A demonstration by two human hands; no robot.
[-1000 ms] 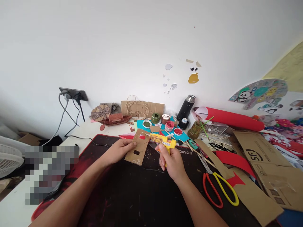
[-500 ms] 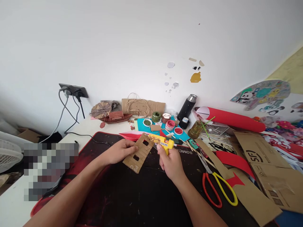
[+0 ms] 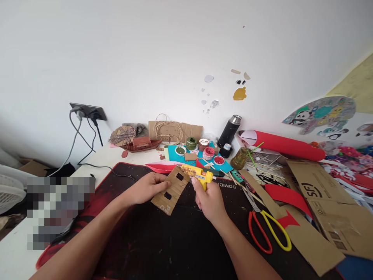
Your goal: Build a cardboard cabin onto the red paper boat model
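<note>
My left hand (image 3: 151, 187) grips the left edge of a brown cardboard piece (image 3: 171, 191), thumb on top. Two dark rectangular holes are cut in the cardboard, which is held tilted above the black mat. In my right hand (image 3: 210, 200) is a yellow hot glue gun (image 3: 198, 174), its stained front end pointing left. Its nozzle is at the cardboard's upper edge; I cannot tell whether they touch. Just behind the cardboard lies a red and pink paper boat shape (image 3: 160, 168), partly hidden by it.
Large scissors (image 3: 258, 212) with red and yellow handles lie to the right, beside cardboard sheets (image 3: 316, 241). Open paint jars (image 3: 191, 144) stand on blue paper at the back. Behind them are a black thermos (image 3: 230, 130), a brown model boat (image 3: 141, 144) and a red roll (image 3: 288, 146).
The whole view has shifted slightly. My hands keep their holds on the cardboard and the glue gun, and the gun's nozzle stays near the cardboard's upper edge.
</note>
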